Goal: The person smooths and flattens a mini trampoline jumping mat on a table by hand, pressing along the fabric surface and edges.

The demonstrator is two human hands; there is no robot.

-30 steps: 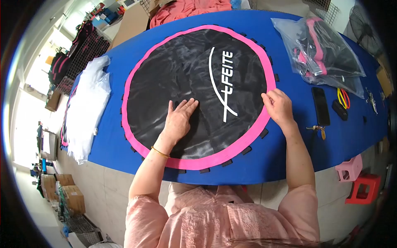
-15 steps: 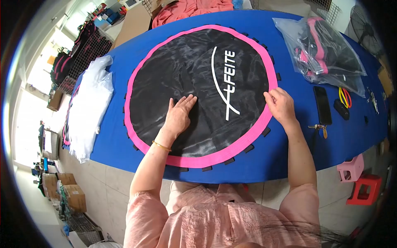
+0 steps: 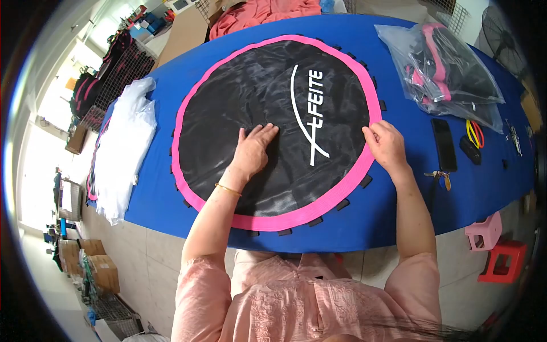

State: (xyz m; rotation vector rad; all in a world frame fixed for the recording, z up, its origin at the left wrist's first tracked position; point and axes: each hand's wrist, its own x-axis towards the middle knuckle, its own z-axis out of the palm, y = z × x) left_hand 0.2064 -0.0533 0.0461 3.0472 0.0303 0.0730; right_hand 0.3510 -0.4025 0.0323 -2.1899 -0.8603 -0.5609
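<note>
A round black trampoline mat (image 3: 222, 97) with a pink border, black tabs around its edge and white "AFEITE" lettering lies flat before me. My left hand (image 3: 255, 149) rests palm down on the black fabric, left of the lettering, its fingers stretched out. On the right side, my right hand (image 3: 386, 143) pinches the pink border between thumb and curled fingers.
The mat lies on a blue-covered table (image 3: 154, 211). White plastic bags (image 3: 124, 148) are at the left. At the right are a clear bag with pink and black pieces (image 3: 450, 68), a phone (image 3: 444, 145), keys (image 3: 441, 178) and colored bands (image 3: 475, 134). Stools (image 3: 501, 261) stand below.
My left hand has slid a little to the right and away from me over the black fabric. My right hand keeps its place on the pink border.
</note>
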